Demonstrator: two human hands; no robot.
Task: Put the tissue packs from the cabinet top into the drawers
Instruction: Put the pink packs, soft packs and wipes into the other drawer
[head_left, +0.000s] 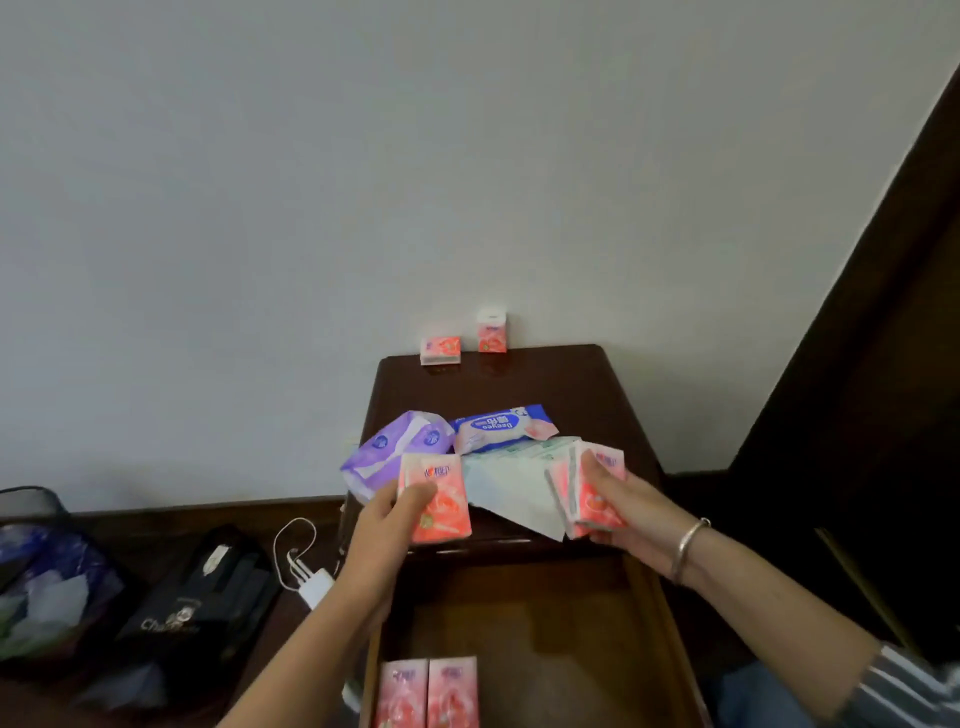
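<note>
Two pink packs (427, 693) in drawer (652, 608) already; gripping another pack (441, 501) in left hand (387, 512), stack (571, 488) in right hand (618, 506); five-ish left up top.

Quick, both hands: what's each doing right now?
Left hand: grips a pink pack.
Right hand: grips a pink stack of packs.

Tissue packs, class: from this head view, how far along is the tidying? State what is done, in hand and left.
Done: two pink packs lie side by side in the open drawer. In hand: the left hand grips one pink pack, the right hand a pink bundle. Left on the cabinet top: two small packs by the wall, a purple pack, a blue pack, a pale green pack.
</note>
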